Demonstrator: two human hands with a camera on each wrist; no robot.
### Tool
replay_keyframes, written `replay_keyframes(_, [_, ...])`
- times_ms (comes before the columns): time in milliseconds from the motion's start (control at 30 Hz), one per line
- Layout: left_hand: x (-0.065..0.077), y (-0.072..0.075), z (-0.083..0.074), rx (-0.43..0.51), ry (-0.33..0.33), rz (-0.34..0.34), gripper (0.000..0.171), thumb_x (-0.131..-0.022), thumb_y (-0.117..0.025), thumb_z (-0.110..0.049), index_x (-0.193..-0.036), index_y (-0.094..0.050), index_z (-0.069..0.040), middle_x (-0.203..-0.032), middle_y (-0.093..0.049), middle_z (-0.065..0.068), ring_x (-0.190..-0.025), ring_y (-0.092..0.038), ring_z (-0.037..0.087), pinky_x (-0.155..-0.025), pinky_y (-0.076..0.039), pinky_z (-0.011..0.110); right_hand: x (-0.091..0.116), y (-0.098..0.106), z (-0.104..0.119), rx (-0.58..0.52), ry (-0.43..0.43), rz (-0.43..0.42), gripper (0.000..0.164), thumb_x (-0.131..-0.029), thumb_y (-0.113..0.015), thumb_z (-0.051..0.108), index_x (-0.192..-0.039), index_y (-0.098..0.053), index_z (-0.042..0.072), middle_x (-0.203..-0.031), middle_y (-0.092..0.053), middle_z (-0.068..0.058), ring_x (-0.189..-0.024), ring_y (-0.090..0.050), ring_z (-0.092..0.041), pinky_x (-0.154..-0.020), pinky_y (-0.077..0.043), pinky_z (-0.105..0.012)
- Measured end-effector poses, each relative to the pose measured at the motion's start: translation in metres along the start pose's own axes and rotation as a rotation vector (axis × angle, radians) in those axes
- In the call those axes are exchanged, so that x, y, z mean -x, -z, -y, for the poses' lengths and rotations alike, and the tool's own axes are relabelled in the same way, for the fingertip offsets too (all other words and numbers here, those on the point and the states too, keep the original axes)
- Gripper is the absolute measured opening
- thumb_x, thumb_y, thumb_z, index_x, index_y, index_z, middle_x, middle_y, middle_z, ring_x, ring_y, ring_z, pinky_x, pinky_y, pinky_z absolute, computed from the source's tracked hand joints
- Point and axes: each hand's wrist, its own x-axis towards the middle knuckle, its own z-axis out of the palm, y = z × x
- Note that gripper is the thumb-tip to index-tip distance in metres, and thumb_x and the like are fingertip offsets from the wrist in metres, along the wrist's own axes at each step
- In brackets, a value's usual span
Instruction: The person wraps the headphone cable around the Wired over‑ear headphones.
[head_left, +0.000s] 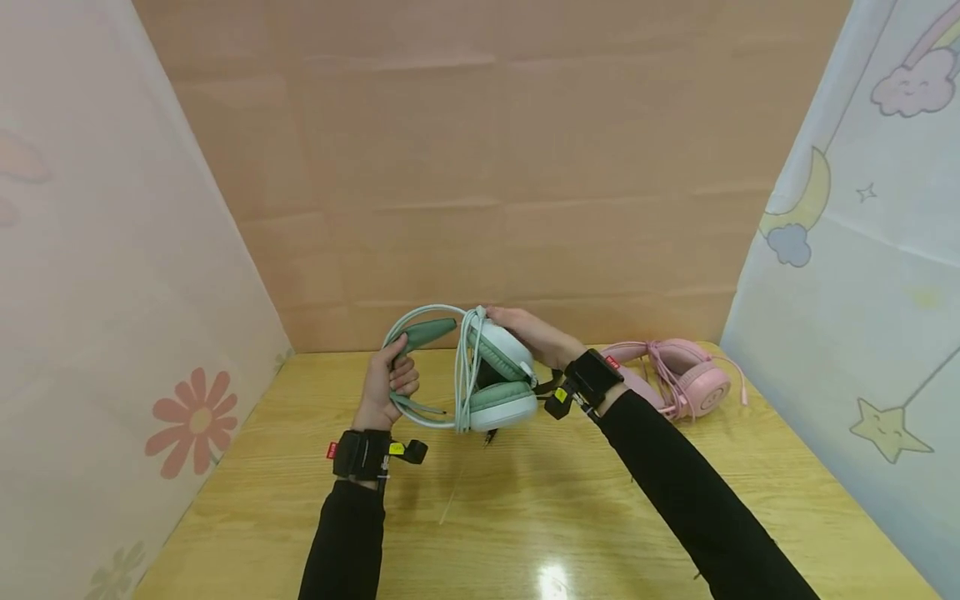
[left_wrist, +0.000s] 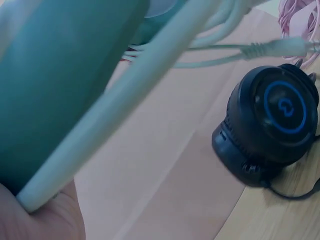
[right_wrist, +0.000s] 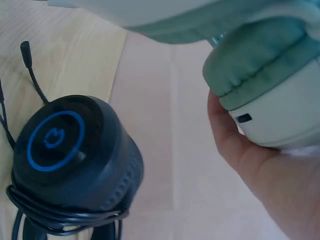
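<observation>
Between my two hands, a pair of mint green and white headphones [head_left: 504,410] is held up off the table, its pale cable wound around the band near the ear cups. My left hand [head_left: 384,387] grips the padded headband, fingers curled around it. On the other side, my right hand [head_left: 536,335] holds the upper ear cup from its outer side. The right wrist view shows the green cushion [right_wrist: 260,57] with fingers curled behind the cup. Black headphones [left_wrist: 272,117] with a blue ring on the cup stand behind, mostly hidden in the head view.
Pink headphones [head_left: 705,387] with a bundled cable lie at the back right of the wooden table [head_left: 480,533]. A brown paper wall [head_left: 480,167] rises behind, and patterned sheets [head_left: 112,275] flank both sides.
</observation>
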Motion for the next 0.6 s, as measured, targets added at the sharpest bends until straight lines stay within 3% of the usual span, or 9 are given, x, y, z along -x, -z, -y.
replay_keyframes(100, [0.000, 0.005, -0.003, -0.005, 0.024, -0.062, 0.051, -0.105, -0.045, -0.028, -0.061, -0.022, -0.017, -0.059, -0.007, -0.004, -0.050, -0.006, 0.008, -0.038, -0.019, 0.016, -0.003, -0.001, -0.004, -0.007, -0.001, 0.052, 0.066, -0.102, -0.040, 0.049, -0.155, -0.025, 0.014, -0.151, -0.035, -0.017, -0.125, -0.048, -0.026, -0.100, -0.044, -0.038])
replay_keyframes(167, [0.001, 0.008, -0.006, -0.009, 0.032, -0.094, 0.052, -0.105, -0.046, -0.028, -0.059, -0.024, -0.017, -0.058, -0.009, -0.004, -0.049, -0.007, 0.007, -0.037, -0.022, 0.016, -0.007, -0.003, -0.008, -0.016, 0.006, 0.096, 0.077, -0.097, -0.050, 0.054, -0.157, -0.020, 0.016, -0.150, -0.035, -0.017, -0.119, -0.049, -0.022, -0.095, -0.046, -0.033])
replay_keyframes(267, [0.005, 0.015, -0.012, -0.022, 0.040, -0.127, 0.052, -0.105, -0.047, -0.027, -0.057, -0.027, -0.017, -0.058, -0.010, -0.004, -0.051, -0.007, 0.008, -0.036, -0.023, 0.016, -0.013, -0.009, -0.011, -0.021, 0.003, 0.159, 0.100, -0.085, -0.066, 0.061, -0.157, -0.013, 0.016, -0.156, -0.025, -0.016, -0.134, -0.041, -0.026, -0.105, -0.042, -0.039])
replay_keyframes(333, [0.007, 0.021, -0.016, -0.024, 0.050, -0.139, 0.052, -0.104, -0.049, -0.027, -0.057, -0.030, -0.017, -0.058, -0.011, -0.003, -0.051, -0.007, 0.009, -0.036, -0.023, 0.017, -0.019, -0.015, -0.012, -0.017, 0.001, 0.178, 0.099, -0.085, -0.070, 0.053, -0.157, -0.014, 0.015, -0.157, -0.023, -0.016, -0.137, -0.037, -0.030, -0.105, -0.041, -0.042])
replay_keyframes(400, [0.008, 0.026, -0.019, -0.037, 0.058, -0.163, 0.051, -0.104, -0.051, -0.027, -0.057, -0.032, -0.016, -0.058, -0.012, -0.004, -0.050, -0.008, 0.008, -0.036, -0.024, 0.017, -0.023, -0.022, -0.013, 0.009, -0.008, 0.158, 0.091, -0.089, -0.068, 0.043, -0.157, -0.013, 0.015, -0.159, -0.021, -0.014, -0.141, -0.033, -0.031, -0.106, -0.040, -0.043])
replay_keyframes(500, [0.009, 0.034, -0.021, -0.073, 0.077, -0.199, 0.047, -0.102, -0.054, -0.030, -0.061, -0.037, -0.015, -0.055, -0.019, -0.005, -0.046, -0.015, 0.006, -0.037, -0.027, 0.017, -0.030, -0.032, -0.016, 0.035, -0.020, 0.085, 0.076, -0.092, -0.059, 0.027, -0.156, -0.019, 0.015, -0.154, -0.031, -0.016, -0.128, -0.045, -0.031, -0.095, -0.047, -0.038])
replay_keyframes(600, [0.011, 0.040, -0.023, -0.140, 0.091, -0.249, 0.041, -0.100, -0.057, -0.033, -0.067, -0.045, -0.013, -0.055, -0.031, -0.006, -0.044, -0.029, 0.006, -0.042, -0.032, 0.019, -0.035, -0.041, -0.021, 0.066, -0.030, 0.010, 0.074, -0.092, -0.059, 0.027, -0.156, -0.023, 0.016, -0.150, -0.038, -0.016, -0.122, -0.050, -0.029, -0.093, -0.048, -0.037])
